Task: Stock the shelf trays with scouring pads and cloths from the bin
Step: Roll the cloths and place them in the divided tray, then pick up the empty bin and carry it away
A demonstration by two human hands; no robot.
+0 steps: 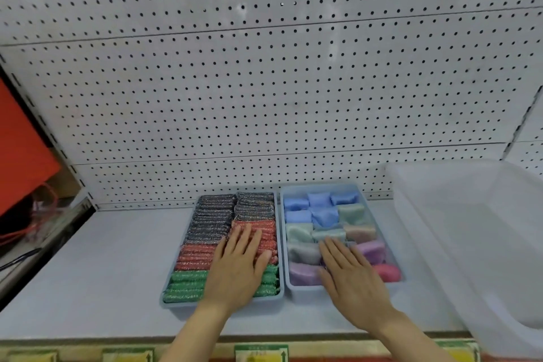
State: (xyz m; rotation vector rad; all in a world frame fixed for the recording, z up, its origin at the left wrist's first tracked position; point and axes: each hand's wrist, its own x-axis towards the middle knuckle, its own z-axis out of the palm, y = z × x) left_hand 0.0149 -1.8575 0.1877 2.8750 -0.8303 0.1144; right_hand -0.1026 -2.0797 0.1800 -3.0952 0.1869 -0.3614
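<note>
Pressing flat, L grip [239, 266] on pads [205, 232], R grip [351, 275] on cloths [302, 232]

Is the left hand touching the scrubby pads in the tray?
Touching. The head view shows the left hand lying flat, fingers straight, right on the red and green pads in the left tray.

black, red, green pads [205, 244]; pastel cloths [305, 232].

Two pale blue trays are sitting side by side on the shelf: the left tray [164, 300] holding rows of black, red and green scouring pads [205, 226], the right tray [305, 291] holding pastel cloths [320, 209]. A translucent bin [470, 229] is standing at right.
</note>
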